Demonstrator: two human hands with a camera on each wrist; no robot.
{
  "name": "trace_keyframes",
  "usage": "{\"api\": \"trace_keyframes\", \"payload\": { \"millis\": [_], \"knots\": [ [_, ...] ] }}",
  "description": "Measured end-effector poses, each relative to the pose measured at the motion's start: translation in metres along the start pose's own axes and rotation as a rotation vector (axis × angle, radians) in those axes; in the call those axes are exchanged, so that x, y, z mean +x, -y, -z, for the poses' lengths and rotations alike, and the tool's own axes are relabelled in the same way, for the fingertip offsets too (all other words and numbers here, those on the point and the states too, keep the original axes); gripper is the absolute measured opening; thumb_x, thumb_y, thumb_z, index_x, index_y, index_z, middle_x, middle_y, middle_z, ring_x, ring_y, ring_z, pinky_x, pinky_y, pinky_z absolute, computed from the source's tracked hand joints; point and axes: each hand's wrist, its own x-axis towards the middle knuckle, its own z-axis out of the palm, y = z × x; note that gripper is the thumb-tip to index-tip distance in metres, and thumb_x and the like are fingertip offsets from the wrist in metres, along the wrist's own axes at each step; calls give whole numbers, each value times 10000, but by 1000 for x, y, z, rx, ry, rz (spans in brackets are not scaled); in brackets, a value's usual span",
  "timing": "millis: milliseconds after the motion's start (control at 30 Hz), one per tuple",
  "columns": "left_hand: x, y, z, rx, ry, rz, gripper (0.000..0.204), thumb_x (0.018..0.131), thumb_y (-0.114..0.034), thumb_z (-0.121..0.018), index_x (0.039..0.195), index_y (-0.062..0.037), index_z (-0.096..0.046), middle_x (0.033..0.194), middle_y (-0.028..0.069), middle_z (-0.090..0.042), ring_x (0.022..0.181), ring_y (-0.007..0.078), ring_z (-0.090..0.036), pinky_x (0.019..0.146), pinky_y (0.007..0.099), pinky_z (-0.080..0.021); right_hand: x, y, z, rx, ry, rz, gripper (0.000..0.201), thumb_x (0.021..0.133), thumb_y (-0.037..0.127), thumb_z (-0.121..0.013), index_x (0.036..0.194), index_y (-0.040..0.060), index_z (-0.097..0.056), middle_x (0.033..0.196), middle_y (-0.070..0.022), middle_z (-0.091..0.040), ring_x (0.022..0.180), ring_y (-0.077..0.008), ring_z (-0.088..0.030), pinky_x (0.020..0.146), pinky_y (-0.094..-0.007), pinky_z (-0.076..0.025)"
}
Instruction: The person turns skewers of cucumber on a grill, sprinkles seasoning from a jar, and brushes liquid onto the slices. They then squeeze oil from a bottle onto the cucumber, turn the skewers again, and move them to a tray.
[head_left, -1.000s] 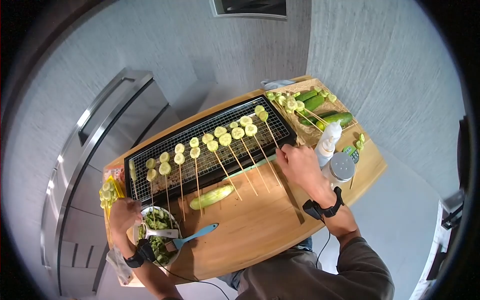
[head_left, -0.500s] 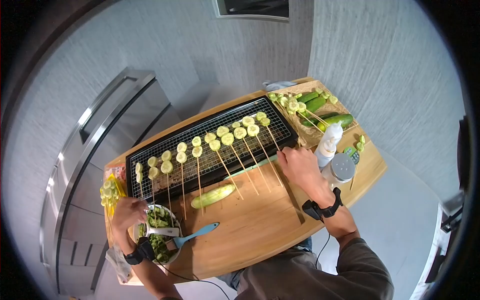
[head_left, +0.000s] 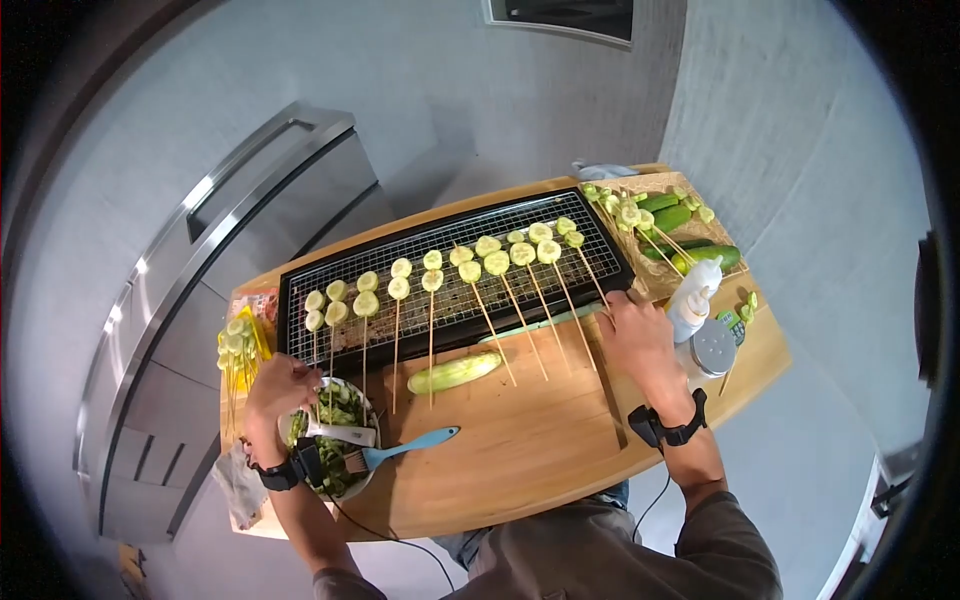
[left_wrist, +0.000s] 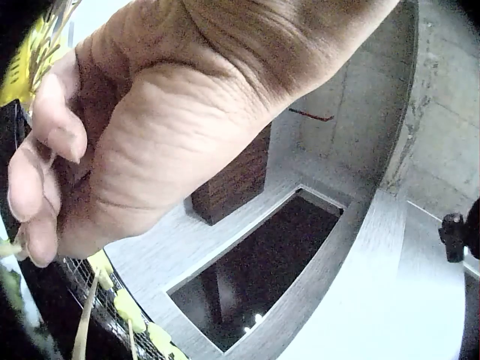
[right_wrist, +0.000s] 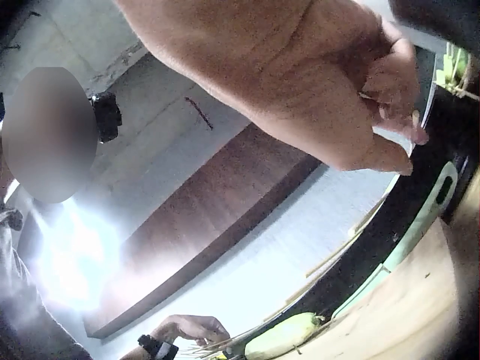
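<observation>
A black grill with a wire mesh holds a row of skewers, each with two cucumber slices, their sticks pointing toward me. At the row's left end my left hand pinches the stick of the leftmost skewer, above the bowl; the stick's end shows at the fingertips in the left wrist view. On the far right, my right hand pinches the stick of the rightmost skewer near the grill's front corner. A stick tip pokes out between its fingers in the right wrist view.
In front of the grill lie a peeled cucumber and a pale green knife. A blue brush and a peeler rest on a bowl of peels. A squeeze bottle, shaker and whole cucumbers stand right.
The leftmost skewer's slices have turned from edge-on to face up. The rightmost skewer has rolled slightly. Both hands stay at their sticks; the head view has shifted left.
</observation>
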Motion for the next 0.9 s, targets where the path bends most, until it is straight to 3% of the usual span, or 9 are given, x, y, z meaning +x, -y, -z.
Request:
{"api": "trace_keyframes", "payload": {
  "millis": [100,133,167,267,400,667,733,833,900],
  "knots": [
    [-1,6,0,13,-47,-41,231,918,-170,-741,860,54,-738,618,68,-679,524,133,-645,505,288,-496,-1,8,8,80,-82,33,225,927,224,-676,1028,23,-670,1009,-192,-705,857,-419,-707,757,-509,-581],
    [-3,2,1,164,-132,-67,279,906,-217,-755,818,47,-740,596,89,-677,513,158,-657,519,304,-512,-1,11,9,119,-149,77,225,921,222,-686,1039,32,-670,1001,-184,-709,856,-417,-707,752,-508,-579],
    [-6,-2,3,315,-217,-94,328,894,-264,-770,776,40,-742,574,110,-675,502,183,-669,533,321,-528,-1,12,10,117,-151,72,225,921,222,-686,1039,32,-670,1001,-184,-709,856,-417,-707,752,-508,-579],
    [-17,-18,0,291,-275,-129,388,877,-331,-779,743,31,-744,573,127,-674,494,204,-666,559,338,-538,4,21,12,103,-47,147,236,924,249,-687,1037,42,-674,1000,-173,-719,863,-409,-709,739,-487,-579],
    [-18,-29,-13,224,-209,-185,385,885,-338,-768,742,19,-753,561,105,-674,495,198,-673,549,325,-533,20,33,18,19,162,166,358,873,368,-739,784,21,-736,769,-205,-717,824,-390,-710,722,-475,-567],
    [-15,-44,-26,287,-34,-159,334,909,-284,-738,763,16,-750,581,81,-693,486,170,-674,519,312,-533,41,32,9,-117,271,209,412,863,420,-724,807,12,-743,851,-222,-725,855,-420,-705,784,-511,-567],
    [-17,-47,-26,266,-38,-159,334,913,-275,-731,762,22,-747,585,86,-694,481,171,-671,515,313,-531,44,35,15,-184,408,178,331,888,351,-687,963,36,-752,993,-206,-732,968,-383,-721,788,-475,-595],
    [-18,-50,-27,212,-52,-157,327,918,-255,-715,761,30,-739,593,115,-691,488,198,-672,530,328,-535,45,30,12,-185,330,176,282,871,292,-675,945,29,-748,978,-211,-731,946,-388,-723,780,-486,-595],
    [-11,-40,-30,298,-213,-391,297,930,-231,-693,783,23,-740,594,135,-681,502,230,-671,540,353,-526,46,31,14,-135,271,172,251,851,253,-660,873,17,-743,893,-217,-729,867,-394,-728,758,-492,-594]
  ]
}}
